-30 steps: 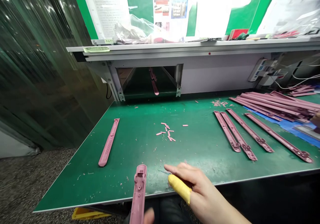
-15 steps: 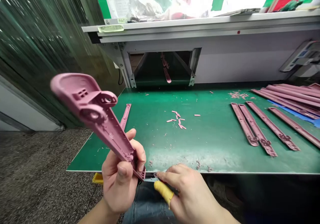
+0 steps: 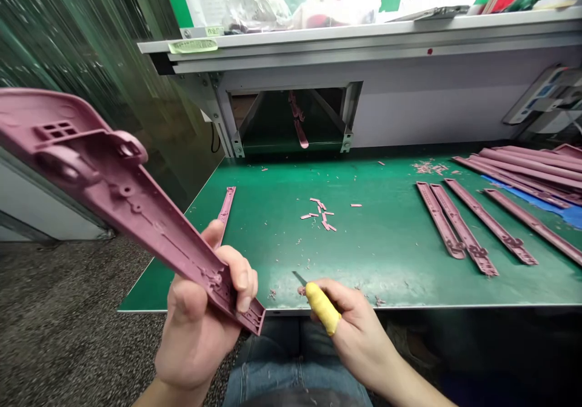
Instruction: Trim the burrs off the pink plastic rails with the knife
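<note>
My left hand [image 3: 200, 322] grips a long pink plastic part [image 3: 163, 219] near its narrow end. The part slants up to the left, its ribbed hollow side towards me, and its wide end runs to the left edge of the view. In my right hand [image 3: 359, 328] is a small knife [image 3: 299, 278], its blade pointing up and left, apart from the part. A yellow wrap [image 3: 322, 308] covers the right thumb. Much of the knife's handle is hidden by the fingers. Pink shavings [image 3: 273, 293] lie by the table's front edge.
The green table [image 3: 254, 255] carries cut pink strips [image 3: 324, 214] at its middle and another pink part [image 3: 226, 207] at left. Several pink parts [image 3: 468, 228] and a pile [image 3: 531, 170] lie at right. Behind, an opening [image 3: 294, 119] under the shelf [image 3: 318, 43] shows more pink pieces.
My right hand has drawn the knife away from the part's narrow end and raised its tip over the table edge. The left hand has shifted left and tilted the part further over.
</note>
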A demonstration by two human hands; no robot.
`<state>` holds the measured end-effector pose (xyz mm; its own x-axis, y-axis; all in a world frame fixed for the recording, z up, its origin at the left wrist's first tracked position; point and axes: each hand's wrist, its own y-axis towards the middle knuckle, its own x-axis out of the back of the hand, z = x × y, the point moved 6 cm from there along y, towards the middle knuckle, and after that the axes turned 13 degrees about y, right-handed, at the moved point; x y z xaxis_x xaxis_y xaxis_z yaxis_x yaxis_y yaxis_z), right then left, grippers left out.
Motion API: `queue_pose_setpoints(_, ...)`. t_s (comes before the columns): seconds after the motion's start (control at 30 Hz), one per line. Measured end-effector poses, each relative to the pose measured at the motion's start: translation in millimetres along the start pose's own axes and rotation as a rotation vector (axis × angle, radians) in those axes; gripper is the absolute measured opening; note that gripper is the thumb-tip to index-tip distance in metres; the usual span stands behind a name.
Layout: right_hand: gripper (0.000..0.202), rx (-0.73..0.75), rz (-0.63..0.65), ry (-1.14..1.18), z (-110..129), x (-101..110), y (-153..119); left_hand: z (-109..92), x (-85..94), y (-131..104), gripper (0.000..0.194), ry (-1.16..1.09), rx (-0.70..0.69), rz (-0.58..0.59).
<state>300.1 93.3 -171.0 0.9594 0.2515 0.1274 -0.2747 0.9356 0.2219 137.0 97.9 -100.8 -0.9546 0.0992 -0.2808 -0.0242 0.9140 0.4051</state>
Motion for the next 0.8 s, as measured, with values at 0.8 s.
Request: queue_pose_setpoints(0.8,0.030,0.133,0.212,-0.114,26.0,22.3,4.4,-11.0,9.8,-1.1,0.054,1.687,-0.724,0.837)
